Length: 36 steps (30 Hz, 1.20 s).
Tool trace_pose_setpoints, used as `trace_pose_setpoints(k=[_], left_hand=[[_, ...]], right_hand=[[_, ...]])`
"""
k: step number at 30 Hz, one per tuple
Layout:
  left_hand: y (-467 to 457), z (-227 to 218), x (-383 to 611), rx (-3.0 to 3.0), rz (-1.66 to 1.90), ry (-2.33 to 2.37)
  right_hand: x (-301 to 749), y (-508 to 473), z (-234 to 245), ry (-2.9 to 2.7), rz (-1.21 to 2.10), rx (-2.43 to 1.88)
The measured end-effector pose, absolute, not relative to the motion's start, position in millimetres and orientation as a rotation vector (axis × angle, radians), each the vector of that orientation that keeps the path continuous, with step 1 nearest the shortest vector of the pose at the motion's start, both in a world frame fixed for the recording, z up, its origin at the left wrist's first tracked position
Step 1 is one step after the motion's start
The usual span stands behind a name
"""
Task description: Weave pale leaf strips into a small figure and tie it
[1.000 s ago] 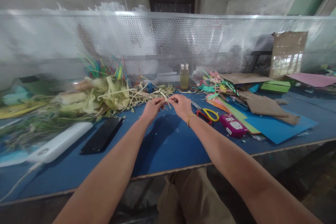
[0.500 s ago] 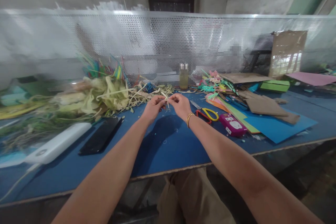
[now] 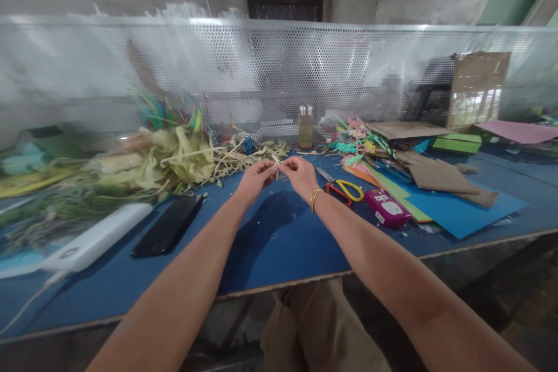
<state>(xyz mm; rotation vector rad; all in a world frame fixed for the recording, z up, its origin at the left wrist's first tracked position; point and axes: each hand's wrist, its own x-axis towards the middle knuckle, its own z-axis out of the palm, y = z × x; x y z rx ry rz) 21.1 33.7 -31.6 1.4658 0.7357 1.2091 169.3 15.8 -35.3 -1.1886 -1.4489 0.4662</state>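
Over the middle of the blue table (image 3: 279, 244), my left hand (image 3: 254, 179) and my right hand (image 3: 301, 175) meet fingertip to fingertip. Both are closed in a pinch on a small pale strip of leaf (image 3: 277, 168) held between them. A gold bracelet (image 3: 314, 197) circles my right wrist. Just behind the hands lies a heap of pale yellow-green leaf strips (image 3: 174, 160) and loose trimmings.
A black phone (image 3: 168, 231) and a white power bank (image 3: 93, 238) lie to the left. Scissors with red and yellow handles (image 3: 344, 190), a pink case (image 3: 387, 208), coloured paper sheets (image 3: 453, 209) and brown card lie to the right. A small glass bottle (image 3: 306, 127) stands by the perforated screen.
My hands have stayed in place, with the fingertips drawing a little closer together around the strip. Nothing else has moved.
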Motion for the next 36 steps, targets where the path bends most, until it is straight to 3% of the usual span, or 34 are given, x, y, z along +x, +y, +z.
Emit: trace_pose_setpoints(k=[9,20,36], left_hand=[[33.5,-31.4,19.7,1.436,1.230,0.786],[29.0,-23.7,21.4,1.135,1.293,0.767],[23.5,-19.3,26.0,1.028,1.267,0.672]], right_hand=[[169.6,11.5,-33.1,-1.548,0.369,-1.167],[168.8,-3.9,-20.3,-1.763,-0.181,-1.197],[170.5,-9.7,-14.8,-1.754,-0.366,-1.223]])
